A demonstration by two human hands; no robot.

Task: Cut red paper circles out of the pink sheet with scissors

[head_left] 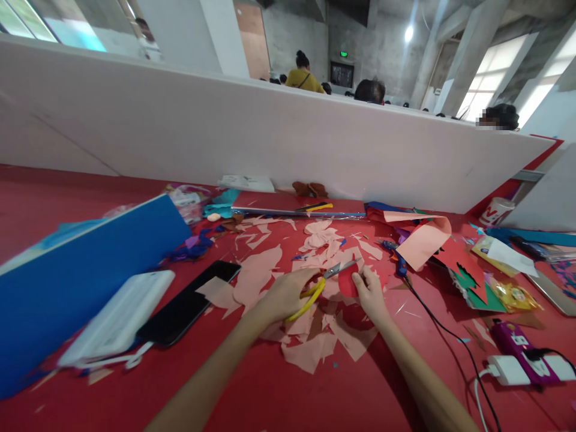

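My left hand (284, 294) is closed around the yellow handles of a pair of scissors (320, 287), whose blades point up and to the right, slightly apart. Between the thumb and fingers of my right hand (371, 293) is a small red piece (347, 282), probably paper, close to the blades. It blends with the red tabletop, so its outline is hard to make out. Beneath and around both hands lie many salmon-pink paper scraps (310, 353), some cut in petal-like shapes.
Left: a blue board (103, 264), a white packet (119, 315) and a black phone (189, 306). Right: a blue glue gun (399, 261) with a trailing cord, a curled pink strip (425, 240) and a purple power strip (522, 354). A white partition (270, 132) stands behind; people are beyond.
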